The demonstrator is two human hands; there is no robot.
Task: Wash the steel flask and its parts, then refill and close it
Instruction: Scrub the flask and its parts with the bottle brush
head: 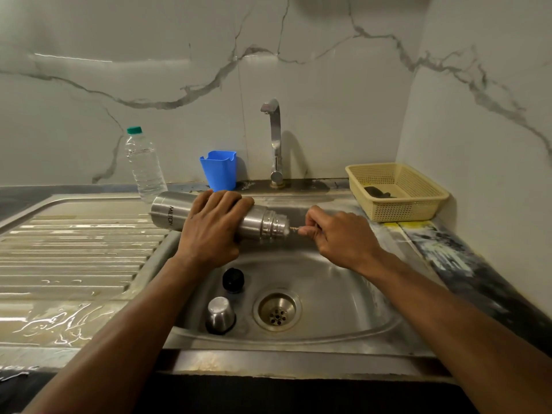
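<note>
Over sink [343, 297], flask [167, 212] between hands [212, 231]

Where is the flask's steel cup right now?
The steel cup stands upside down in the sink, left of the drain, just nearer than the black stopper.

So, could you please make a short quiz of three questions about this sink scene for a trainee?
1. True or false: the steel flask is held lying sideways over the sink.
2. Which hand grips the flask body? A) left hand B) right hand
3. Fill in: the steel cup and the black stopper lie in the ____.

Key: 1 true; 2 A; 3 sink. The right hand pinches a thin brush handle at the flask's mouth.
</note>
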